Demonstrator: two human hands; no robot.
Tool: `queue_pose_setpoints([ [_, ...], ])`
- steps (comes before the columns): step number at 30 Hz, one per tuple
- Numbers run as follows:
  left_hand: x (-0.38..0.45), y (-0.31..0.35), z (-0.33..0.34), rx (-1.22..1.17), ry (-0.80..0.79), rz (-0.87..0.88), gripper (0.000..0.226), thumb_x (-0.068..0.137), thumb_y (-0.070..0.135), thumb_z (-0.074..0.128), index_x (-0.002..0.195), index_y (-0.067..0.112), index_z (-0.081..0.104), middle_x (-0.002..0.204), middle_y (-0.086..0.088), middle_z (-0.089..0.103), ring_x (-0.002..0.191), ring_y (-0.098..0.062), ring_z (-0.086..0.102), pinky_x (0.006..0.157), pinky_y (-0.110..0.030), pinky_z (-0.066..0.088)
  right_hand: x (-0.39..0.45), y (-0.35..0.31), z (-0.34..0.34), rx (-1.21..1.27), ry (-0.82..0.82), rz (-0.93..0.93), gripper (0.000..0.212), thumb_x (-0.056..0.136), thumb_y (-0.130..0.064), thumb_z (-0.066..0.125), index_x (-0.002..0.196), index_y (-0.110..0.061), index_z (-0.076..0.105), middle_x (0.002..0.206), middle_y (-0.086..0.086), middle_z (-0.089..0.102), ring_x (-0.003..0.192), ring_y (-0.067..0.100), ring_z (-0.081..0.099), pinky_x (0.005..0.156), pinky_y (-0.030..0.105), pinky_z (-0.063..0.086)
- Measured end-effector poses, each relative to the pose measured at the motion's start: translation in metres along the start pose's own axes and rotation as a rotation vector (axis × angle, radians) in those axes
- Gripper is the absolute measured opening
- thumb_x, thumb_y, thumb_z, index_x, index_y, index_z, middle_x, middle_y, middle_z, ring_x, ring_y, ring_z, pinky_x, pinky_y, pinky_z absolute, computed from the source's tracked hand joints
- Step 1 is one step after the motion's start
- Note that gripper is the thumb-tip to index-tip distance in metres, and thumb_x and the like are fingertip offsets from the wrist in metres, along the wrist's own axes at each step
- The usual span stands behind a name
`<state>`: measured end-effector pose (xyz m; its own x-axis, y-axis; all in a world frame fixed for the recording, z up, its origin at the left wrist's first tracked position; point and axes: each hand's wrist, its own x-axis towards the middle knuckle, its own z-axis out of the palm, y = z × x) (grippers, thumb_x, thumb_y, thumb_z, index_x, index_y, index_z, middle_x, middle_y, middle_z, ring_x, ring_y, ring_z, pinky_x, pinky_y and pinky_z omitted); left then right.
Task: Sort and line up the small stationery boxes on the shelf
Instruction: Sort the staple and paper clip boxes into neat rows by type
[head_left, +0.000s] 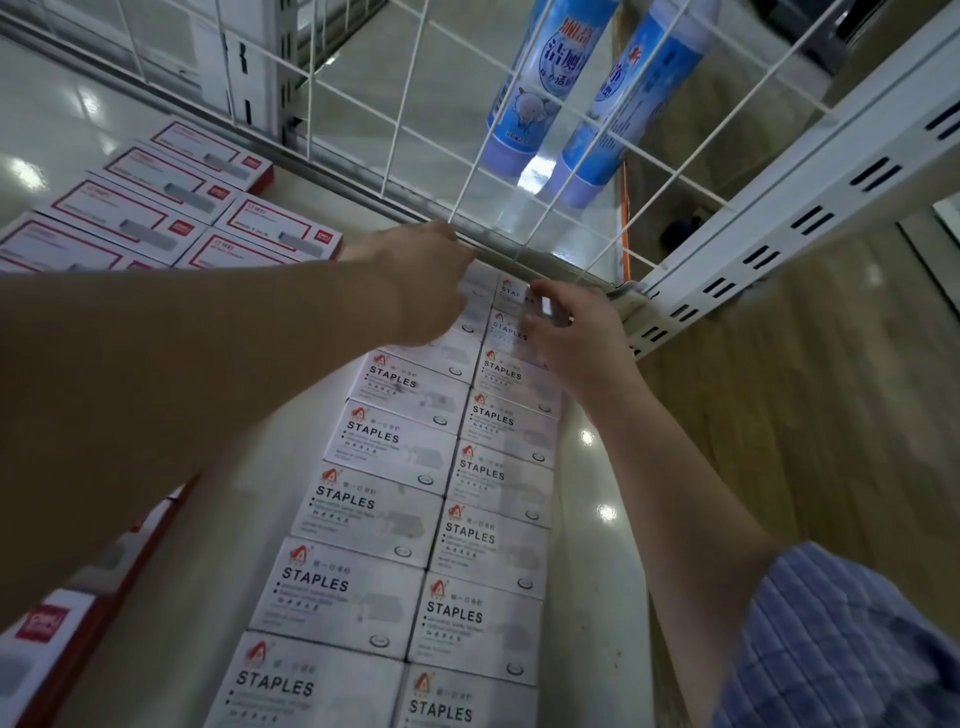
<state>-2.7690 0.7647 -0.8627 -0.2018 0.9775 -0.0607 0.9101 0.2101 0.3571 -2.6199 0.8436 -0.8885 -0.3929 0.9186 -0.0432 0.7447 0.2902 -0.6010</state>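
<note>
White boxes marked STAPLES (395, 447) lie flat in two straight columns that run from the near edge of the shelf (587, 545) to its back. My left hand (423, 283) reaches over the far end of the left column, palm down, and covers the boxes there; its fingertips are hidden. My right hand (569, 332) lies on the far boxes of the right column, fingers bent, and touches the rearmost box (511, 296). Whether either hand grips a box does not show.
Red-bordered white boxes (171, 202) lie in rows at the back left, more at the near left (47, 629). A white wire grid (467, 130) backs the shelf, with two blue bottles (582, 98) behind it. A slotted white upright (789, 208) stands at right.
</note>
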Motion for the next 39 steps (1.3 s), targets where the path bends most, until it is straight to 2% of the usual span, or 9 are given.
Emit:
queue_pose_setpoints([
  [6,-0.026,0.004,0.001,0.107,0.086,-0.005,0.044,0.094,0.03,0.048,0.135,0.017,0.041,0.137,-0.006,0.039,0.125,-0.025,0.037,0.103,-0.04,0.033,-0.011,-0.002,-0.001,-0.027,0.052,-0.006,0.043,0.087,-0.023,0.058,0.129,-0.022,0.052,0.129,0.006,0.048,0.119,0.027,0.046,0.098,0.046,0.044],
  [9,-0.043,0.004,-0.002,0.207,0.103,0.004,0.043,0.094,0.032,0.045,0.134,0.017,0.041,0.132,-0.007,0.041,0.122,-0.026,0.039,0.1,-0.038,0.035,-0.023,-0.004,-0.005,0.022,0.072,0.027,0.049,0.084,-0.022,0.061,0.132,-0.02,0.049,0.133,0.007,0.045,0.124,0.026,0.041,0.101,0.043,0.042],
  [12,-0.058,0.003,-0.003,0.188,0.096,-0.003,0.04,0.095,0.03,0.043,0.132,0.016,0.042,0.128,-0.008,0.042,0.117,-0.025,0.043,0.093,-0.037,0.04,-0.039,-0.005,-0.006,0.044,0.082,0.053,0.05,0.082,-0.018,0.064,0.131,-0.021,0.05,0.133,0.007,0.04,0.121,0.021,0.042,0.103,0.035,0.04],
  [16,-0.073,0.005,-0.003,0.109,0.042,-0.026,0.031,0.095,0.023,0.045,0.124,0.013,0.048,0.117,-0.006,0.046,0.102,-0.023,0.051,0.077,-0.034,0.044,-0.063,-0.008,-0.008,0.01,0.113,0.03,0.04,0.089,-0.022,0.059,0.127,-0.019,0.053,0.128,0.006,0.045,0.116,0.017,0.044,0.1,0.029,0.039],
  [19,-0.081,0.006,-0.001,0.072,0.026,-0.043,0.021,0.093,0.014,0.046,0.112,0.011,0.055,0.105,-0.005,0.047,0.091,-0.021,0.053,0.073,-0.033,0.049,-0.083,-0.008,-0.008,0.028,0.095,0.055,0.037,0.087,-0.023,0.061,0.124,-0.019,0.055,0.124,0.006,0.046,0.11,0.018,0.048,0.099,0.036,0.043],
  [22,-0.087,0.008,0.001,0.053,0.032,-0.077,0.022,0.091,0.007,0.047,0.11,0.01,0.058,0.104,-0.006,0.05,0.088,-0.02,0.055,0.068,-0.029,0.046,-0.096,-0.008,-0.006,0.093,0.098,0.086,0.034,0.084,-0.02,0.064,0.118,-0.02,0.059,0.117,0.002,0.048,0.103,0.016,0.053,0.095,0.039,0.047],
  [27,-0.091,0.01,0.004,-0.008,0.054,-0.104,0.022,0.089,-0.002,0.045,0.1,0.007,0.061,0.1,-0.007,0.053,0.081,-0.02,0.057,0.073,-0.034,0.053,-0.107,-0.01,-0.007,0.065,0.113,0.085,0.029,0.084,-0.022,0.064,0.113,-0.02,0.062,0.107,-0.002,0.048,0.099,0.014,0.055,0.095,0.036,0.046],
  [32,-0.09,0.01,0.006,-0.098,0.066,-0.13,0.025,0.089,-0.001,0.044,0.109,0.005,0.058,0.111,-0.008,0.052,0.091,-0.023,0.056,0.08,-0.038,0.052,-0.106,-0.011,-0.007,0.071,0.11,0.087,0.029,0.082,-0.022,0.065,0.111,-0.018,0.065,0.107,0.001,0.054,0.096,0.017,0.059,0.091,0.038,0.049],
  [39,-0.095,0.007,0.011,-0.056,0.073,-0.072,0.022,0.089,0.002,0.046,0.104,0.009,0.06,0.112,-0.004,0.054,0.093,-0.02,0.055,0.079,-0.035,0.052,-0.105,-0.011,-0.006,0.045,0.1,0.086,0.022,0.08,-0.023,0.065,0.102,-0.022,0.069,0.102,0.003,0.06,0.091,0.017,0.061,0.086,0.037,0.051],
])
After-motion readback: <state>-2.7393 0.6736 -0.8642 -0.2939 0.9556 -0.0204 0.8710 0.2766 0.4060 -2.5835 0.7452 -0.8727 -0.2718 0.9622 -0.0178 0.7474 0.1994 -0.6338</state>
